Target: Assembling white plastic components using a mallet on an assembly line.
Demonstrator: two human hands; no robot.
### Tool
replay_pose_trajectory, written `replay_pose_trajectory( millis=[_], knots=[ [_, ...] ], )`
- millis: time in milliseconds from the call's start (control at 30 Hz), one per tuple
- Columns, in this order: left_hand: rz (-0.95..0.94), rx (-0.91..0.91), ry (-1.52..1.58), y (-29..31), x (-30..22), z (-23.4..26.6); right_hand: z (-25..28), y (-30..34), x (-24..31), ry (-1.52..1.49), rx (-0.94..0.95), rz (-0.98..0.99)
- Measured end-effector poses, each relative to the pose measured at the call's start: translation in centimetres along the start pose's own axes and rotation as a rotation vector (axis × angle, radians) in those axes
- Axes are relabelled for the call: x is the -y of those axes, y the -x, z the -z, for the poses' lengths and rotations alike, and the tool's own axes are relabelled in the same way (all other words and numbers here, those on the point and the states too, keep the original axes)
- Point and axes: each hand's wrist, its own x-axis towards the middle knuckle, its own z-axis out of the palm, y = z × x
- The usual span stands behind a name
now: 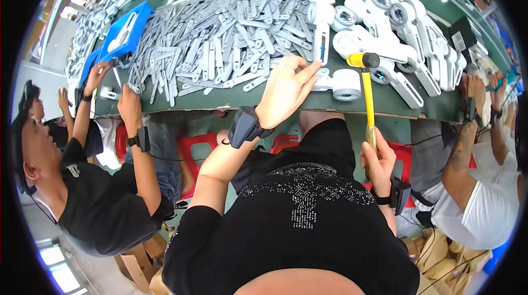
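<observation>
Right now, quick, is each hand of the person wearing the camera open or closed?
Left hand: half curled by a white handle; can't tell if it grips.
Right hand: closed, holding a yellow hammer.

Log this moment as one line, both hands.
left hand: at handle end of white device; right hand: holding yellow hammer, head up; bench: grey strips left, more white devices right

Red stools [405,157] stood beside the green desk [220,101] above a greenish floor [396,128]; a bright window [65,277] glowed at lower left.
</observation>
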Motion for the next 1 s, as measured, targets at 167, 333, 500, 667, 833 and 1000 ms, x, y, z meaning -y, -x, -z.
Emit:
replay_pose_trajectory(
  millis=[167,333,500,667,833,1000],
  knots=[
    [0.012,-0.031,-0.068,1.2,-0.4,-0.8,0.3,0.8,-0.1,-0.016,-0.013,-0.008],
    [0.018,-0.002,-0.02,1.4,-0.2,-0.8,0.3,0.7,0.2,-0.002,0.028,0.011],
    [-0.018,0.028,-0.005,0.8,0.2,-0.1,-0.2,0.4,0.5,0.04,0.073,0.0],
    [-0.064,0.0,-0.114,0.6,0.6,-0.1,-0.3,-0.1,1.6,0.279,0.097,0.071],
    [-0.044,-0.089,-0.084,1.3,0.2,-0.9,-0.7,0.6,2.7,0.321,0.095,-0.059],
    [0.181,-0.055,0.337,1.7,0.6,-1.1,-0.5,1.0,3.2,0.297,0.121,-0.098]
  ],
)
